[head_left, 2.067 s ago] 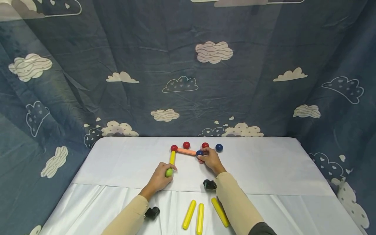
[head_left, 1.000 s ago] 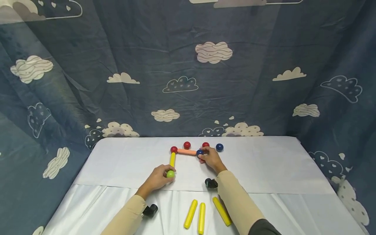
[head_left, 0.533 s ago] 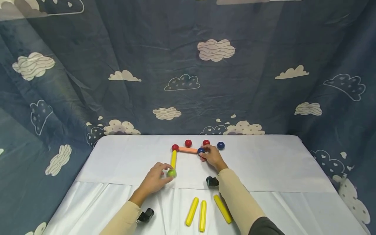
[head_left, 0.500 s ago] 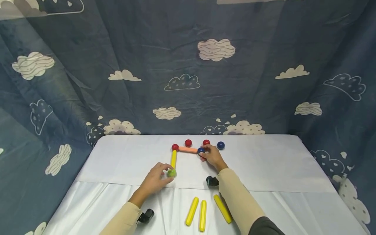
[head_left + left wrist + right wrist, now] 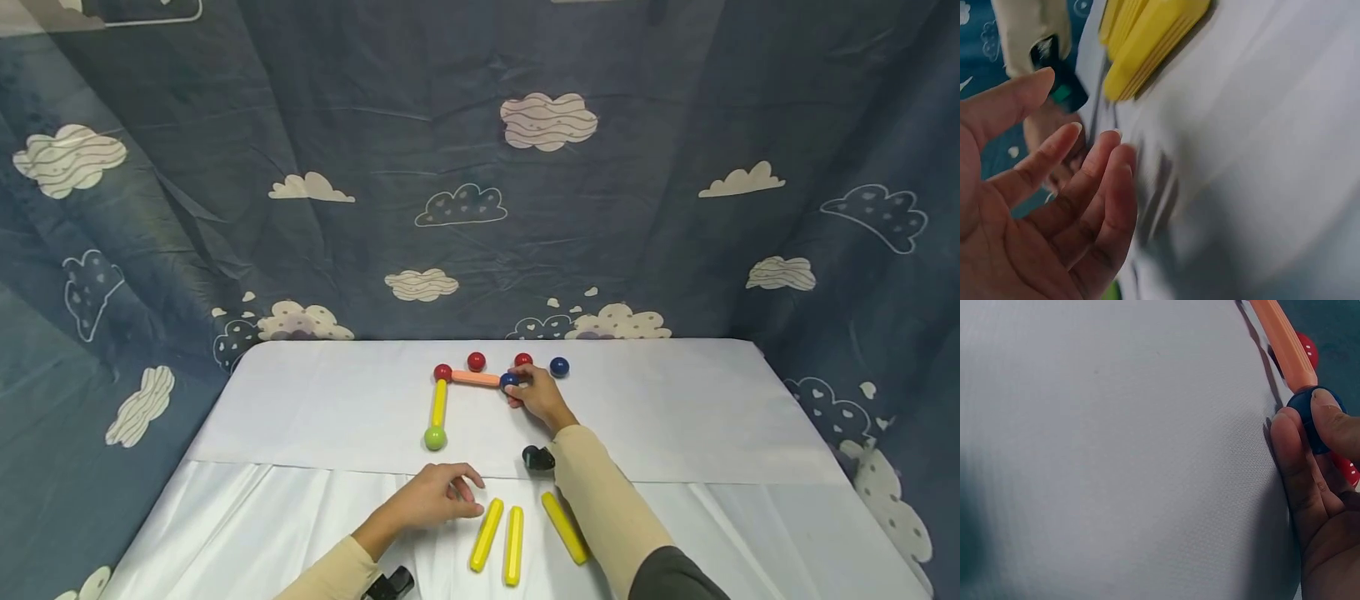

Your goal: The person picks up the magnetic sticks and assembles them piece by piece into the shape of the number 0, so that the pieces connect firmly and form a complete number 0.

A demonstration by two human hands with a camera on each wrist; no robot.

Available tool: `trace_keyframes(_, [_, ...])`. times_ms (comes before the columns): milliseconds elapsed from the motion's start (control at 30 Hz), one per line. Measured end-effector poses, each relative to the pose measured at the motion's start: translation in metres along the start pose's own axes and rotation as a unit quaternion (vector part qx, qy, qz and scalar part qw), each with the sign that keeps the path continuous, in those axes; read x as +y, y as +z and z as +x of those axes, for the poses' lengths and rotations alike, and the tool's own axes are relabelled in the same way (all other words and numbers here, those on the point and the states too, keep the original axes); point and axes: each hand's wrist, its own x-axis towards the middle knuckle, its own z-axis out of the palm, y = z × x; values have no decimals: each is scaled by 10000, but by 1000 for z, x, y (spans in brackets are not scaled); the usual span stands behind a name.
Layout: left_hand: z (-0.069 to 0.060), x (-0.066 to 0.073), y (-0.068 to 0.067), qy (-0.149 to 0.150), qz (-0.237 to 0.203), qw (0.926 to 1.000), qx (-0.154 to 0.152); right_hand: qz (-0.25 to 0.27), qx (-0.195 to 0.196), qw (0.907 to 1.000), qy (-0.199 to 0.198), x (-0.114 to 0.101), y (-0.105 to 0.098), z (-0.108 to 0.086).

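My right hand pinches a blue ball at the right end of an orange stick; the right wrist view shows thumb and fingers around the blue ball. A red ball joins that stick's left end to a yellow stick, which runs down to a green ball. My left hand holds nothing, fingers loosely bent, just left of a loose yellow stick. In the left wrist view the hand is below the yellow sticks.
Two more yellow sticks, one in the middle and one by the right sleeve, lie on the white cloth. Behind the joined pieces are a red ball, another red ball and a blue ball. A patterned curtain hangs behind.
My left hand has let go of the green ball and moved down and right, close to the loose yellow sticks. My right hand still pinches the blue ball in the same place.
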Motion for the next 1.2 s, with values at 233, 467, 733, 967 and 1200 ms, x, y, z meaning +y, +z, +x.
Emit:
trace_keyframes(233, [2, 4, 29, -515, 59, 9982, 305, -128, -9, 9999, 67, 1, -2, 0])
trace_keyframes(467, [1, 7, 41, -328, 816, 9937, 695, -137, 7, 9998, 106, 0, -4, 0])
trace_keyframes(733, [1, 8, 41, -452, 95, 9976, 523, -68, -10, 10000, 45, 1, -1, 2])
trace_keyframes(967, [7, 0, 33, -796, -1015, 9915, 164, -80, -45, 10000, 9, 0, -5, 2])
trace_keyframes(1200, [7, -12, 19, -1211, -2369, 9639, 136, -66, -77, 9999, 63, 0, -3, 2])
